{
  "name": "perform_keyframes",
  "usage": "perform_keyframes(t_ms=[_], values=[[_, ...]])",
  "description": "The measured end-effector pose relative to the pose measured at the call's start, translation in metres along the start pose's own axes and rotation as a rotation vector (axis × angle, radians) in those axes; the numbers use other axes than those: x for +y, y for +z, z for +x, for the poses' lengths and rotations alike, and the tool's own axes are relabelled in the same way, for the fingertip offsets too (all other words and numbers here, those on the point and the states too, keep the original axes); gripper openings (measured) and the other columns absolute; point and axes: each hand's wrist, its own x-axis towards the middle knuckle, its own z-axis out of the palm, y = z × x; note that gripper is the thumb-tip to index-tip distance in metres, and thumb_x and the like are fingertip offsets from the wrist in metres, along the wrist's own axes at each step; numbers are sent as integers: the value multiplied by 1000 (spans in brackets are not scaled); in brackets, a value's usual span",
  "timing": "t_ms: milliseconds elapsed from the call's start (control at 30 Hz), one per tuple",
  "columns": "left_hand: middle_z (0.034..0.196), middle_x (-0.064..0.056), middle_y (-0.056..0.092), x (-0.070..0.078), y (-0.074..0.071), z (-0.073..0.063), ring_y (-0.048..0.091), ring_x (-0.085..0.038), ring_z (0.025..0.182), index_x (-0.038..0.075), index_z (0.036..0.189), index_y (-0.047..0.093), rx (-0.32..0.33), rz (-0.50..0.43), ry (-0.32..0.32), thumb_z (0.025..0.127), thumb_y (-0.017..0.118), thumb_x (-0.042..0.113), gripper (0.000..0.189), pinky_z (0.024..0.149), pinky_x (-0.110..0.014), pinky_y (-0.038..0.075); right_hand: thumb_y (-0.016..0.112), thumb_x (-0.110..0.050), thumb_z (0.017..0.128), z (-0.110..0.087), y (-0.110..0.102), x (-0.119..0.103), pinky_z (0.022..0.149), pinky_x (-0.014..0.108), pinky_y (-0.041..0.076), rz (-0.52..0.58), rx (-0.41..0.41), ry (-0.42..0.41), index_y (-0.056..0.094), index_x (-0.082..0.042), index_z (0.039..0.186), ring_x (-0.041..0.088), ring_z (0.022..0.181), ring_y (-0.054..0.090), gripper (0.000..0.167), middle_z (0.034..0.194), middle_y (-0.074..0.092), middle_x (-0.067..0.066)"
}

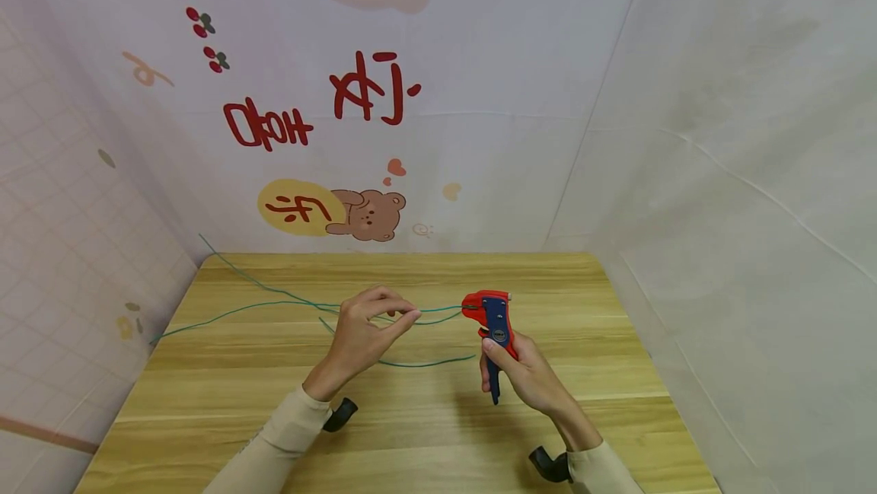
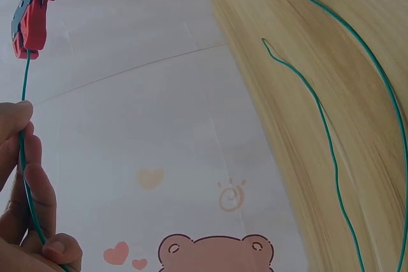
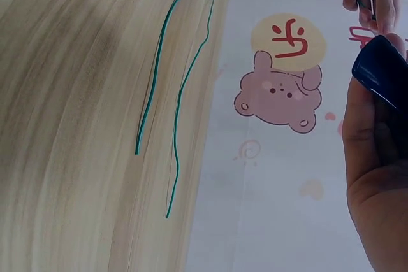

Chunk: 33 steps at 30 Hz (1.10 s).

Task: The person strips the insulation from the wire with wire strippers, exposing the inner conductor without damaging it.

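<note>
Between thumb and fingertips, my left hand (image 1: 366, 330) pinches a green wire (image 1: 438, 309). That wire runs right into the red head of a wire stripper (image 1: 498, 319), and its end inside is hidden. My right hand (image 1: 527, 374) grips the stripper's dark blue and red handles, head pointing left. In the left wrist view, the wire (image 2: 25, 84) passes along the fingers of my left hand (image 2: 38, 189) up to the stripper (image 2: 32, 23). The right wrist view shows one dark handle (image 3: 379, 68) in my right hand (image 3: 376, 170).
Two more green wires, one long (image 3: 176, 125) and one thicker-looking (image 3: 155, 71), lie on the wooden table (image 1: 411, 433). Wire ends trail to the table's left edge. A printed cloth wall (image 1: 479, 136) rises behind. Black curved pieces (image 1: 340, 415) sit by both wrists.
</note>
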Motion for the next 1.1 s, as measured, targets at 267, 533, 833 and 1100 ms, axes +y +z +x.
perform_keyframes(t_ms=[267, 533, 833, 1100], values=[[87, 0, 80, -3, -3, -3, 70, -13, 77, 15, 90, 89, 16, 1, 19, 87, 95, 0, 17, 68, -16, 52, 44, -16, 124, 2, 3, 1, 66, 45, 66, 6, 1, 2, 61, 3, 122, 31, 65, 73, 25, 81, 68, 26], [89, -2, 80, 0, -6, -3, 70, -14, 78, 13, 90, 89, 8, 6, 11, 87, 95, 0, 15, 70, -16, 53, 43, -16, 124, 3, 5, 1, 64, 44, 66, 1, 4, 3, 61, 3, 124, 30, 64, 73, 26, 81, 68, 26], [89, -2, 81, 0, -2, -2, 73, -21, 78, 12, 91, 90, -8, 11, 27, 87, 95, 0, 14, 73, -19, 56, 43, -17, 124, -1, 5, 1, 63, 43, 66, -15, 23, 16, 62, 2, 115, 28, 64, 74, 28, 79, 69, 25], [88, 0, 80, 2, -2, -1, 70, -13, 79, 14, 91, 90, -5, 38, 22, 87, 96, 2, 14, 71, -20, 55, 44, -18, 124, -1, 6, 0, 63, 42, 65, -34, 35, 23, 63, 1, 111, 28, 63, 74, 30, 78, 70, 23]])
